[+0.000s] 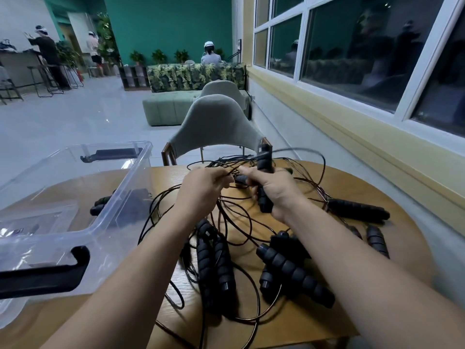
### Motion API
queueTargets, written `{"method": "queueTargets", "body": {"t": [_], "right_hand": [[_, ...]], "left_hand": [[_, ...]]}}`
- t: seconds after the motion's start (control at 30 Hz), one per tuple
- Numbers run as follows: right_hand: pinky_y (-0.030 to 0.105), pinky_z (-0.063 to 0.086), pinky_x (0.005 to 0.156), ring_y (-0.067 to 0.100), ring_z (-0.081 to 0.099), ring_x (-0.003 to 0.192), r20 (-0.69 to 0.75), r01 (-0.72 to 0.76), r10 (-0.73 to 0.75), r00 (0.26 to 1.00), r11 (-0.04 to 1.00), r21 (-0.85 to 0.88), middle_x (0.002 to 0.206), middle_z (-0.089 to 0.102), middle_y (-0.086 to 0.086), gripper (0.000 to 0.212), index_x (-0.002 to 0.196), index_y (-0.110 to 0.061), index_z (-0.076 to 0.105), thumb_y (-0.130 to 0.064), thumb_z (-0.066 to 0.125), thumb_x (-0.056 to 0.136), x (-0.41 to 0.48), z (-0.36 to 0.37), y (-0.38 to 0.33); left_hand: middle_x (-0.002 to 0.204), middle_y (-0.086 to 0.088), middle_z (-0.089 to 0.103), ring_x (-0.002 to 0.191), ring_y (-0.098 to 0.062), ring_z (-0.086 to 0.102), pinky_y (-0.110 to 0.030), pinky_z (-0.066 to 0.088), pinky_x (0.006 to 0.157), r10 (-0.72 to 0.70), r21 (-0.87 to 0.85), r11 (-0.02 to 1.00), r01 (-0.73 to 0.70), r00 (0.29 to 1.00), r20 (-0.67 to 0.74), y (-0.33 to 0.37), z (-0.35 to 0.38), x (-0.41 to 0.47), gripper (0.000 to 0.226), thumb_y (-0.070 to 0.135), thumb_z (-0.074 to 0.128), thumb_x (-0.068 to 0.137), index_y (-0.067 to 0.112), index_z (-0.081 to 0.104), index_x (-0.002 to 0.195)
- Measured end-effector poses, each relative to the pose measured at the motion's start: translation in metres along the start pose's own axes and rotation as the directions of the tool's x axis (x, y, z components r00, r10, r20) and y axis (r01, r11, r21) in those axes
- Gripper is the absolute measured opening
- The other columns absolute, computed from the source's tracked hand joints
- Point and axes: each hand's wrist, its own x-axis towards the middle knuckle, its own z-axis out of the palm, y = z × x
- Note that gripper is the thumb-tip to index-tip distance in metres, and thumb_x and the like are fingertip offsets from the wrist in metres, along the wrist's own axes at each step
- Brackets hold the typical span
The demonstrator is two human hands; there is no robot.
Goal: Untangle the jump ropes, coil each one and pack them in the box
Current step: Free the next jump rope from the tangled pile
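Observation:
A tangle of thin black jump-rope cords [234,222] lies across the round wooden table [392,248], with several black ribbed foam handles [294,270] scattered through it. My right hand [274,192] grips one black handle [264,162] upright above the pile, its cord looping off the top. My left hand [203,187] pinches a cord just left of that handle. A clear plastic box [118,197] with black latches stands on the table's left side, with dark handles visible through its wall.
A grey-green chair [216,127] stands at the table's far edge. A wall with windows runs along the right. Farther off are a green ottoman, a leaf-patterned sofa and people standing and sitting.

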Motion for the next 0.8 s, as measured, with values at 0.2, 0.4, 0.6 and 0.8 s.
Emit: {"method": "queueTargets", "body": {"t": [0.2,0.4,0.6,0.8], "right_hand": [[0.025,0.036,0.053,0.01,0.049,0.055,0.06,-0.01,0.006,0.998,0.998,0.065,0.079,0.072,0.005,0.016,0.097,-0.008,0.071,-0.016,0.083,0.091,-0.004,0.014,0.012],[0.026,0.038,0.047,0.014,0.049,0.052,0.005,0.115,-0.115,0.993,0.993,-0.007,0.075,0.066,0.013,0.012,0.09,-0.004,0.07,-0.011,0.08,0.092,-0.01,0.02,0.001],[0.027,0.04,0.049,0.014,0.049,0.051,-0.014,0.17,-0.169,0.985,0.977,0.128,0.068,0.065,0.004,0.018,0.083,-0.012,0.065,-0.01,0.082,0.091,-0.018,0.011,-0.044],[0.022,0.042,0.048,0.009,0.051,0.052,-0.101,0.252,-0.233,0.967,0.928,0.276,0.069,0.065,0.001,0.017,0.084,-0.013,0.065,-0.011,0.08,0.091,-0.021,-0.012,-0.089]], "left_hand": [[0.071,0.017,0.067,0.08,-0.022,0.064,-0.037,0.049,0.068,0.067,0.091,0.994,-0.066,0.998,-0.008,0.002,0.005,-0.002,0.012,0.034,0.068,0.098,0.031,0.077,0.091],[0.074,0.012,0.069,0.078,-0.021,0.063,-0.037,0.052,0.068,0.047,0.094,0.995,-0.046,0.999,-0.009,-0.006,0.009,-0.004,0.018,0.046,0.069,0.095,0.029,0.072,0.089],[0.08,0.008,0.073,0.081,-0.019,0.066,-0.043,0.057,0.074,-0.071,0.108,0.992,0.062,0.995,0.074,-0.022,0.008,-0.005,0.023,0.048,0.066,0.092,0.027,0.074,0.092],[0.079,0.007,0.07,0.084,-0.022,0.063,-0.042,0.056,0.077,-0.112,0.141,0.986,0.094,0.986,0.123,-0.03,0.008,-0.007,0.023,0.048,0.068,0.096,0.026,0.072,0.09]]}}
